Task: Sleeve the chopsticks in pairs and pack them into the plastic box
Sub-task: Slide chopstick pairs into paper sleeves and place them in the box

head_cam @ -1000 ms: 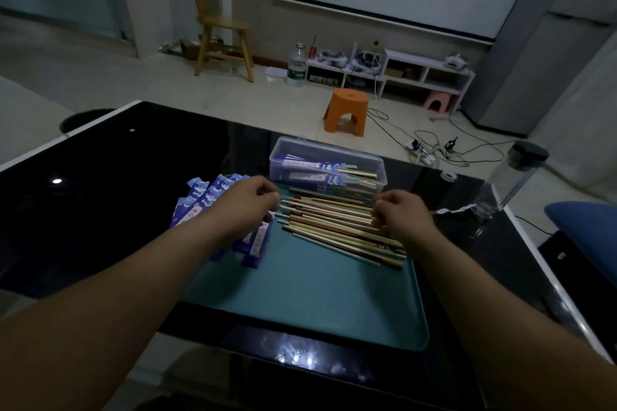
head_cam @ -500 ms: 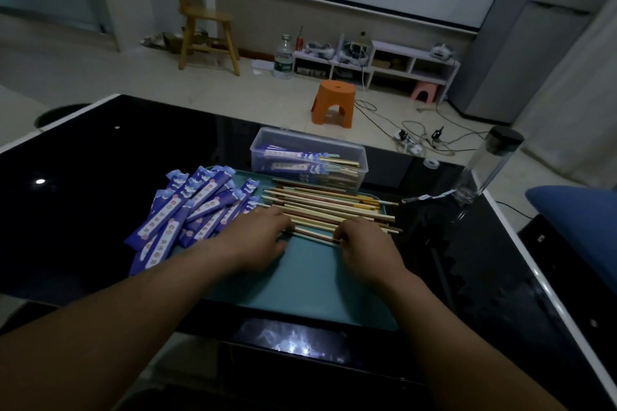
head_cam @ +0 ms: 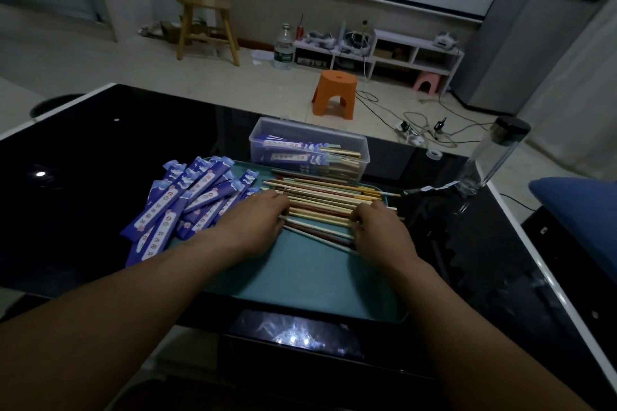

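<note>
On your glossy black table (head_cam: 100, 150), the teal mat (head_cam: 300, 270) has the clear plastic box (head_cam: 310, 137), part-filled, at its far edge, purple paper sleeves (head_cam: 187, 200) fanned left and loose wooden chopsticks (head_cam: 320, 200) centre. Your left hand (head_cam: 253, 220) and right hand (head_cam: 377, 227) curl onto the near sticks; gripping or not, I cannot tell. You seem to be selecting a pair: isolate two, ends level.

A clear bottle with a black cap (head_cam: 493, 160) is standing at the far right corner of the black table (head_cam: 100, 150), a teal mat (head_cam: 300, 280) is lying along its near edge, and an orange stool (head_cam: 335, 93), a wooden chair (head_cam: 203, 10) and a white shelf (head_cam: 405, 50) are standing on the floor beyond.
</note>
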The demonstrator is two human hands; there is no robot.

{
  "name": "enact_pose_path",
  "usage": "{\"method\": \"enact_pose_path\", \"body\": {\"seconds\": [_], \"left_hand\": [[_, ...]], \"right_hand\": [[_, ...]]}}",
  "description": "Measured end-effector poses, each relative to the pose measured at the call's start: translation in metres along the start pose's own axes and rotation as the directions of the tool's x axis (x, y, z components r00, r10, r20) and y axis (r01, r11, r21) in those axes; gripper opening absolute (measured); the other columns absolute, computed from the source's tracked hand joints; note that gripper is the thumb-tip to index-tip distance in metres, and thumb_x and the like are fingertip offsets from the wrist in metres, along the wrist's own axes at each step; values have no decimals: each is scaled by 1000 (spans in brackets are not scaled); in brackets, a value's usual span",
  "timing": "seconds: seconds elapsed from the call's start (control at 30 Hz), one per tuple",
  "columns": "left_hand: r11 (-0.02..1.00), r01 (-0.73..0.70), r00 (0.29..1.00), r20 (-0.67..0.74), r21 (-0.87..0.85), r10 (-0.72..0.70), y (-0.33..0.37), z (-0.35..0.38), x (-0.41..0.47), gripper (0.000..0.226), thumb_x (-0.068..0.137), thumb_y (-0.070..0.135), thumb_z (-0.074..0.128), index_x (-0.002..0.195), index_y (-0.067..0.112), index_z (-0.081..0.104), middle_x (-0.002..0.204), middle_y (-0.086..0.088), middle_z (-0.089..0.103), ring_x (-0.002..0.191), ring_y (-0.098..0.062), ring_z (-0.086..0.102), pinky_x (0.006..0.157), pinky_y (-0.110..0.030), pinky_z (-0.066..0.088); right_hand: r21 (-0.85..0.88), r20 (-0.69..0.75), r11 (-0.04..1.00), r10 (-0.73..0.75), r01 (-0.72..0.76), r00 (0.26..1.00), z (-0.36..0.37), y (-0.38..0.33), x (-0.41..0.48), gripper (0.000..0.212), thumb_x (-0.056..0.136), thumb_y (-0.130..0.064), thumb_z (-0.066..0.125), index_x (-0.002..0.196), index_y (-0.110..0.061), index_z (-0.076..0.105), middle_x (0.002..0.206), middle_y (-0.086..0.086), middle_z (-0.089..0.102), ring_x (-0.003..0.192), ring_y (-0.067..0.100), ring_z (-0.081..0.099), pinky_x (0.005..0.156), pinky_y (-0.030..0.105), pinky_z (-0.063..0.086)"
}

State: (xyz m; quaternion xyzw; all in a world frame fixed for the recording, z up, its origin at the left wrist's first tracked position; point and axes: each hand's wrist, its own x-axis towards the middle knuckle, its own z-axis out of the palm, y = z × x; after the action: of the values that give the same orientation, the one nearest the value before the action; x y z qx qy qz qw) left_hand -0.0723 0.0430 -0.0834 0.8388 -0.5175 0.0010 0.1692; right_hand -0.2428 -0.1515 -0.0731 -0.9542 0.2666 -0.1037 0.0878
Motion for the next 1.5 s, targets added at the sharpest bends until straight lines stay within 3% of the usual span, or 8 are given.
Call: {"method": "enact_pose_path", "body": {"seconds": [0.27, 0.37, 0.5, 0.7, 0.93, 1.3, 1.5], "left_hand": [[1000, 0, 1000, -11, 4, 0, -1, 1, 1, 6, 98, 31, 58, 103, 28, 59, 112, 2, 56, 102, -21, 56, 78, -33, 42], [1000, 4, 1000, -10, 8, -4, -3, 3, 2, 10, 100, 34, 55, 103, 27, 61, 112, 1, 56, 101, -20, 57, 75, -32, 40], [999, 44, 999, 24, -20, -44, -4, 2, 4, 6, 100, 31, 55, 97, 28, 59, 110, 1, 56, 98, -23, 59, 77, -35, 47], [998, 64, 989, 138, -21, -60, -5, -3, 7, 2, 99, 30, 56, 97, 30, 57, 113, 0, 51, 97, -24, 59, 83, -38, 51], [1000, 28, 995, 95, 8, -28, -4, -4, 3, 4, 99, 29, 53, 96, 28, 51, 111, 0, 54, 100, -25, 56, 79, -38, 47], [991, -28, 997, 76, 131, 18, -4, -8, 4, 7, 99, 37, 55, 105, 34, 57, 115, 5, 58, 106, -23, 60, 84, -42, 51], [987, -54, 992, 119, 149, 36, -5, -9, 5, 15, 100, 42, 53, 113, 40, 59, 119, 4, 57, 111, -22, 59, 88, -44, 52]], "right_hand": [[-9, 88, 999, -32, 33, 996, -5, -4, 1, 12, 98, -30, 60, 108, -28, 67, 110, 0, 57, 106, 24, 52, 84, 36, 42], [-3, 102, 999, -45, 45, 994, -8, -7, 0, 4, 97, -29, 61, 99, -28, 65, 105, -2, 58, 101, 22, 53, 86, 38, 47], [-34, 135, 997, -62, 67, 989, -9, -9, 0, 9, 97, -27, 60, 90, -31, 58, 100, -3, 59, 97, 22, 55, 79, 37, 43], [45, 206, 995, -100, 93, 974, -11, -12, -3, 10, 98, -27, 64, 94, -35, 59, 97, -10, 58, 90, 15, 55, 74, 32, 43], [87, 263, 989, -138, 119, 955, -11, -14, -3, 12, 95, -30, 67, 89, -36, 59, 94, -11, 59, 83, 11, 54, 62, 26, 37], [-37, 189, 983, -170, 180, 967, -11, -22, -8, 5, 91, -32, 65, 89, -29, 61, 92, -4, 59, 87, 24, 59, 65, 31, 37], [-102, 300, 975, -160, 199, 940, -18, -36, -10, 15, 92, -38, 64, 88, -28, 54, 91, -2, 55, 80, 24, 51, 65, 32, 36]]}}
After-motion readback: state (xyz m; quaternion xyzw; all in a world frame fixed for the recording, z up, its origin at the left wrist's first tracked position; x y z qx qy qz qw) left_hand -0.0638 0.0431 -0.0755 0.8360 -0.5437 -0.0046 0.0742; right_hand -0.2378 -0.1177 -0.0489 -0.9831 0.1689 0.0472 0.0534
